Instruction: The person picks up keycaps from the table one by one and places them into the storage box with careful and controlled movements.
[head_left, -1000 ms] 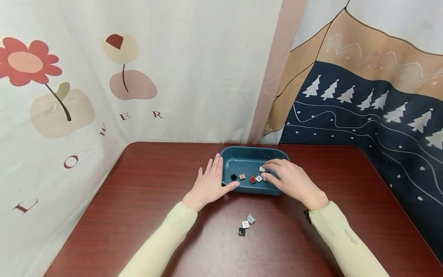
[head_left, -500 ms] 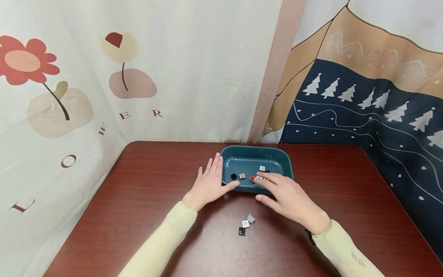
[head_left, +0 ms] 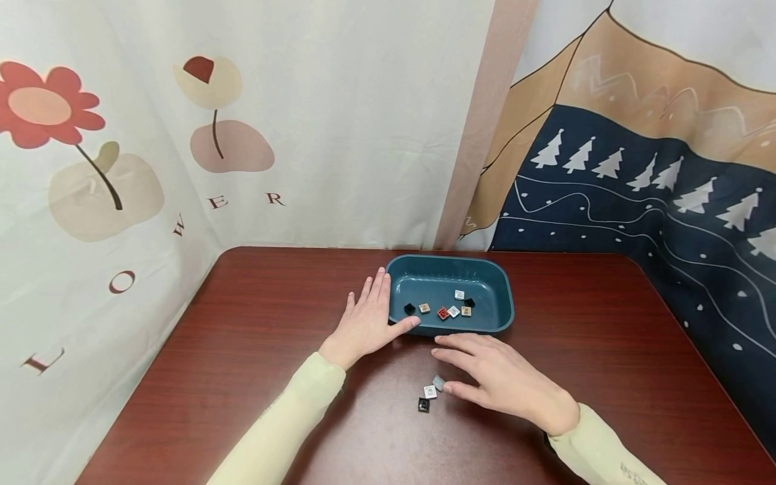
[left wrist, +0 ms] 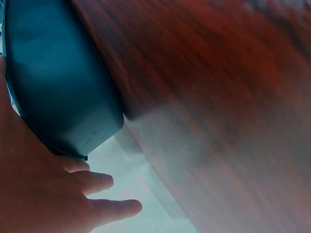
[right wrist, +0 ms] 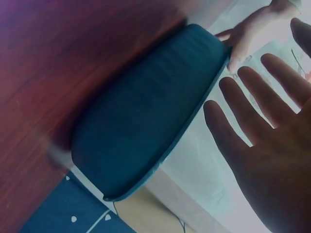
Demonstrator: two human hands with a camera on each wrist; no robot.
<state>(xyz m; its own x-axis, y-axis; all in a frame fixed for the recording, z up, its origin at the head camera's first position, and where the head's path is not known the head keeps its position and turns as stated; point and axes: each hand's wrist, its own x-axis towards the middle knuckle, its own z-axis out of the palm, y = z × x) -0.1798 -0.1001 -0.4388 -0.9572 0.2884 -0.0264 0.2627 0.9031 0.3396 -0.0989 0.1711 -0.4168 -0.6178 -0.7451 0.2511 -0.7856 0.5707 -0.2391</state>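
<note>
A dark teal plastic tray (head_left: pixel 436 286) stands at the back of the table, with several small square keycaps inside, among them a red keycap (head_left: pixel 443 313). My left hand (head_left: pixel 366 323) rests against the tray's left side, fingers straight and thumb over the front rim. In front of the tray lie a grey keycap (head_left: pixel 438 382), a white keycap (head_left: pixel 430 392) and a black keycap (head_left: pixel 424 405). Over the table just right of these is my right hand (head_left: pixel 506 377), its thumb tip nearest the grey one. The right wrist view shows its fingers (right wrist: pixel 238 116) spread, holding nothing.
The reddish-brown wooden table (head_left: pixel 254 350) extends to both sides of the tray. Behind it hangs a pale curtain (head_left: pixel 351 135) with flower prints. A navy and tan printed cloth (head_left: pixel 606 215) hangs at the right.
My right hand has drawn back from inside the tray, over its front rim, toward the three keycaps on the table. The left hand stays at the tray's side.
</note>
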